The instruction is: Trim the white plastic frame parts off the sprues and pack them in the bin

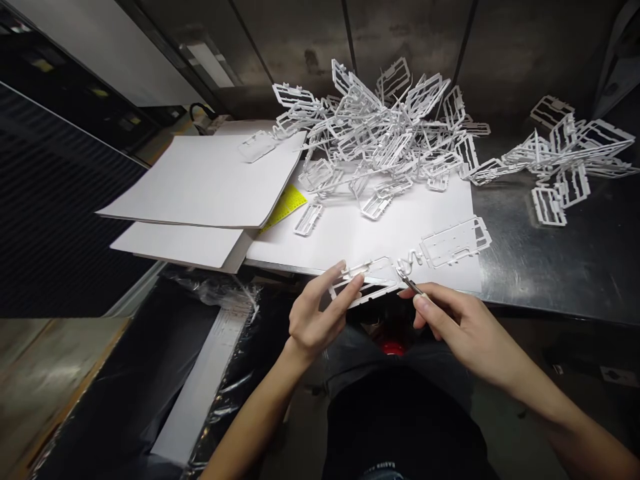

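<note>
Steel bench (pixel 550 267), near edge: left hand (pixel 313 320) pinches white plastic frame (pixel 367 283) at fingertips, steadying it; right hand (pixel 460 327) closed around small blade tool (pixel 411 285) touching frame's right end. Heap of frames (pixel 390 133) far.

My left hand (pixel 313 319) pinches a white plastic moulded frame (pixel 367 283) at the near edge of the grey metal table (pixel 550 253); my right hand (pixel 457 327) holds a thin metal tool (pixel 410 285) against it. A tangled heap of white plastic frames (pixel 385 133) lies beyond.
</note>
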### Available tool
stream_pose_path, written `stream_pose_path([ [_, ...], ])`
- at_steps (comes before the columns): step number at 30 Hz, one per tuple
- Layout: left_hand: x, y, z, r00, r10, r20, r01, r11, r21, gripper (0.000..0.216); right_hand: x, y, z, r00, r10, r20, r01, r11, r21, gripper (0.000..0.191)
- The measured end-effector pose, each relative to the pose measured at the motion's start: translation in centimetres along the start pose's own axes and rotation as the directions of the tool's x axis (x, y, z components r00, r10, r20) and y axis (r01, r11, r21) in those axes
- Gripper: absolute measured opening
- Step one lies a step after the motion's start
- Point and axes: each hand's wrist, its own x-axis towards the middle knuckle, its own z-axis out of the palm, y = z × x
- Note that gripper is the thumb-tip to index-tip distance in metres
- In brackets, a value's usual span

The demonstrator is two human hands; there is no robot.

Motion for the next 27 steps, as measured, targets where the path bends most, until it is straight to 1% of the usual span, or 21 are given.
stream_pose_path([
  [3,0.0,-0.1,0.1,1.0,-0.002,0.015,0.002,1.0,-0.021,0.07,0.2,-0.1,-0.2,1.0,-0.012,-0.001,0.011,1.0,-0.016,0.043],
  [7,0.0,-0.3,0.6,0.999,-0.003,0.035,0.004,0.999,-0.041,0.07,0.9,0.0,-0.5,0.999,-0.045,-0.004,0.045,0.998,-0.045,0.049],
  [14,0.1,-0.4,1.9,0.997,-0.059,0.046,0.062,0.994,-0.085,0.071,2.6,0.8,-0.4,0.995,-0.077,-0.062,0.074,0.996,-0.05,0.045],
  [17,0.0,-0.7,2.3,0.996,-0.063,0.063,0.068,0.993,-0.092,0.072,2.8,0.9,-0.2,0.993,-0.074,-0.088,0.071,0.997,-0.042,0.045],
  [19,-0.3,-1.4,2.5,0.992,-0.099,0.079,0.104,0.992,-0.067,0.069,2.7,0.8,-0.2,0.993,-0.055,-0.101,0.049,0.997,-0.061,0.047],
  [21,-1.0,-2.5,2.7,0.97,-0.207,0.124,0.21,0.978,-0.006,0.06,2.5,0.8,-0.4,0.99,-0.024,-0.142,0.009,0.995,-0.104,0.043],
  [23,-1.9,-3.6,2.9,0.919,-0.343,0.193,0.337,0.939,0.065,0.051,2.4,1.0,-0.5,0.971,-0.019,-0.239,-0.02,0.988,-0.156,0.035],
  [25,-2.7,-4.6,3.1,0.873,-0.419,0.251,0.406,0.908,0.104,0.048,2.7,1.3,-0.3,0.932,-0.079,-0.353,0.001,0.977,-0.215,0.034],
  [27,-3.0,-5.1,3.1,0.856,-0.431,0.285,0.42,0.902,0.102,0.049,3.6,1.9,0.3,0.884,-0.2,-0.422,0.064,0.947,-0.315,0.036],
])
